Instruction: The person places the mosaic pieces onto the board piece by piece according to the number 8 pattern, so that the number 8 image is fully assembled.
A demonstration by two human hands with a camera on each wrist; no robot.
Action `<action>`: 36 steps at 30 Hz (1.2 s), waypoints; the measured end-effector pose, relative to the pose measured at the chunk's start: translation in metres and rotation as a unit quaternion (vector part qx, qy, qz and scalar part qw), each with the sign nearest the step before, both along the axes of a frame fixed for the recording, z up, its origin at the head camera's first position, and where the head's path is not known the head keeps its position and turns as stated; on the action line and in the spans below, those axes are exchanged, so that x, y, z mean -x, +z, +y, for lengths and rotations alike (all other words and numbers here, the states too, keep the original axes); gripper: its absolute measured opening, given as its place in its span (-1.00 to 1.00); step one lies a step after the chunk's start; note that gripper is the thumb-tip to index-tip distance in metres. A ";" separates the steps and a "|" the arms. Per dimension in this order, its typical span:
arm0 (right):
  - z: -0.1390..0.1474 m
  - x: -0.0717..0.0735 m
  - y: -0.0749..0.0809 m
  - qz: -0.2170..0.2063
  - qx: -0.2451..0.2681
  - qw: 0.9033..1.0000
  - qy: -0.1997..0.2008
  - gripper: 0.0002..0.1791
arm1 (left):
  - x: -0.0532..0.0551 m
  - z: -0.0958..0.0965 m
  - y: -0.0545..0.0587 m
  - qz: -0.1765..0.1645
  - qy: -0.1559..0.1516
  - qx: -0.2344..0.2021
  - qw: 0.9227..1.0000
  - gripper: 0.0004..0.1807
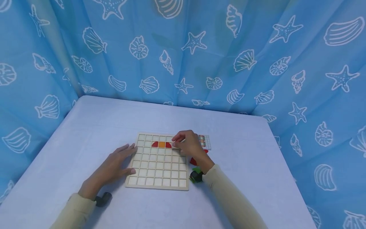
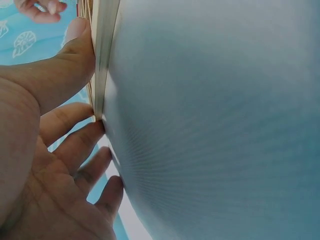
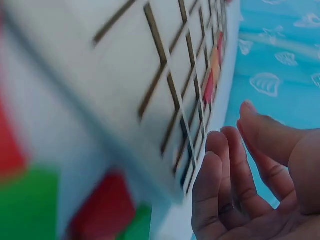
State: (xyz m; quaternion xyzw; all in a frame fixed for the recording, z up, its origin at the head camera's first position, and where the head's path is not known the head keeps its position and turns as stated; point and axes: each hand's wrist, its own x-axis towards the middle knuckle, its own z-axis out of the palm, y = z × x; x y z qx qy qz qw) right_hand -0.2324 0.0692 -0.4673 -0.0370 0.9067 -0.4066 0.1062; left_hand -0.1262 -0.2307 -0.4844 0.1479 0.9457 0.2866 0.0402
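A pale wooden grid board (image 1: 155, 165) lies on the white table. In one of its upper rows sit a red curved-edged piece (image 1: 155, 144), an orange square (image 1: 161, 144) and a second red piece (image 1: 168, 145), side by side. My left hand (image 1: 115, 165) rests against the board's left edge, thumb and fingers spread along it; the left wrist view shows the thumb (image 2: 75, 47) touching the rim. Over the upper right of the board is my right hand (image 1: 188, 144), fingertips close beside the second red piece. Nothing shows between its loosely bent fingers (image 3: 240, 175) in the right wrist view.
Partly behind the right hand lies a printed pattern card (image 1: 205, 142). Loose red pieces (image 1: 193, 161) and green pieces (image 1: 196, 169) lie right of the board, partly under the right wrist. A blue shell-print curtain (image 1: 177, 63) hangs around the table (image 1: 243, 143).
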 end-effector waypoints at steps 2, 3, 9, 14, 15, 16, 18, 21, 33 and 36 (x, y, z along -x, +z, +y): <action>0.012 -0.002 0.003 -0.007 0.002 1.000 -0.007 -0.91 | 0.001 0.000 0.001 0.002 -0.002 -0.001 1.000 -0.01; 0.018 -0.003 0.005 -0.011 0.002 1.000 -0.009 -0.90 | 0.001 0.000 0.001 0.003 -0.003 -0.001 1.000 -0.01; 0.057 -0.014 0.005 -0.021 -0.004 1.000 -0.018 -0.82 | 0.001 0.000 0.001 0.005 -0.004 0.002 1.000 -0.02; 0.076 -0.018 -0.004 -0.022 -0.026 0.999 -0.012 -0.75 | 0.001 0.001 0.003 -0.001 0.003 0.006 1.000 -0.02; 0.078 -0.019 -0.006 -0.023 -0.030 0.999 -0.011 -0.74 | 0.001 0.001 0.003 -0.002 0.004 0.006 1.000 -0.02; 0.080 -0.018 -0.007 -0.021 -0.035 0.999 -0.009 -0.74 | 0.001 0.001 0.002 -0.003 0.005 0.007 1.000 -0.02; 0.082 -0.018 -0.010 -0.018 -0.044 0.999 -0.006 -0.73 | 0.002 0.002 0.001 -0.002 0.006 0.006 1.000 -0.02; 0.083 -0.018 -0.012 -0.018 -0.053 0.998 -0.006 -0.72 | 0.003 0.002 0.000 0.000 0.006 0.003 1.000 -0.02; 0.088 -0.016 -0.009 0.031 -0.050 0.998 0.017 -0.79 | 0.007 0.007 -0.001 0.008 0.007 0.006 1.000 -0.01; 0.089 -0.016 -0.010 0.039 -0.019 0.999 0.008 -0.80 | 0.008 0.008 -0.002 0.003 0.008 0.006 1.000 0.00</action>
